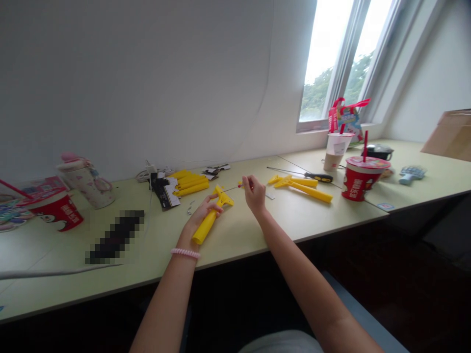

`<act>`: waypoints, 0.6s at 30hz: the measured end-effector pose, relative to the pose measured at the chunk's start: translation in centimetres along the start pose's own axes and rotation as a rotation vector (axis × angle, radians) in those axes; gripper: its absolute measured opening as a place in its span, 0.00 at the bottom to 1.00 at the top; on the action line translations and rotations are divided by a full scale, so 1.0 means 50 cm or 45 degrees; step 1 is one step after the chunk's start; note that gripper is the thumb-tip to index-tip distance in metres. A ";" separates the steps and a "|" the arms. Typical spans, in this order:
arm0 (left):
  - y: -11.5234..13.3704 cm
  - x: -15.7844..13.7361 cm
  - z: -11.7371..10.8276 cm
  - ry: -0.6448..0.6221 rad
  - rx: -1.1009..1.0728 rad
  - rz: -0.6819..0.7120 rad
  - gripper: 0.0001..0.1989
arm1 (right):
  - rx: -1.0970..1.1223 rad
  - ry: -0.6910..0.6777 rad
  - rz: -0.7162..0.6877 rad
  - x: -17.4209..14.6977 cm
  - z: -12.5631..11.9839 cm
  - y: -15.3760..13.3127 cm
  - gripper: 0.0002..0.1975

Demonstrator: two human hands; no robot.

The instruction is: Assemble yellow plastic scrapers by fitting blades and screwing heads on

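My left hand (210, 207) is wrapped round a yellow plastic scraper (206, 224), its wide head tilted up and away from me. My right hand (254, 191) is closed round a small screwdriver (240, 185); a bit of red and yellow handle shows at the fingers. Its thin metal shaft points left at the scraper's head, and whether the tip touches cannot be made out. Right of my right hand lie two more yellow scrapers (307, 190). Behind my left hand are several yellow handles (192, 186) beside black-and-white packaging cards (165, 192).
A long black-handled screwdriver (318, 177) lies behind the scrapers. Red drink cups stand right (356, 189) and left (63, 210), with a pale cup (334, 154) near the window. A white bottle (88, 181), a pixelated dark object (117, 238) and a cable (55, 272) are on the left.
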State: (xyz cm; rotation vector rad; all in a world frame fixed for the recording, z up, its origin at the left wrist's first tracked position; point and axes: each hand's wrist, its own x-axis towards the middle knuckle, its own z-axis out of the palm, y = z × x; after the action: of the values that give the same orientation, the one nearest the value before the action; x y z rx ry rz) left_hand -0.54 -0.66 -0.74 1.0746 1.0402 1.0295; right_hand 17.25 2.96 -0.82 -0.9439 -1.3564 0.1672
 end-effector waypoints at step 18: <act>-0.004 0.008 -0.005 0.017 -0.062 -0.025 0.32 | -0.018 -0.091 0.014 -0.001 0.000 0.004 0.17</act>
State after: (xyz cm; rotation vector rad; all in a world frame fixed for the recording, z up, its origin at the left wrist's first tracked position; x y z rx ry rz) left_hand -0.68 -0.27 -1.01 1.0173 1.0298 1.0427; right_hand 17.31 3.06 -0.97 -0.9646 -1.4199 0.2015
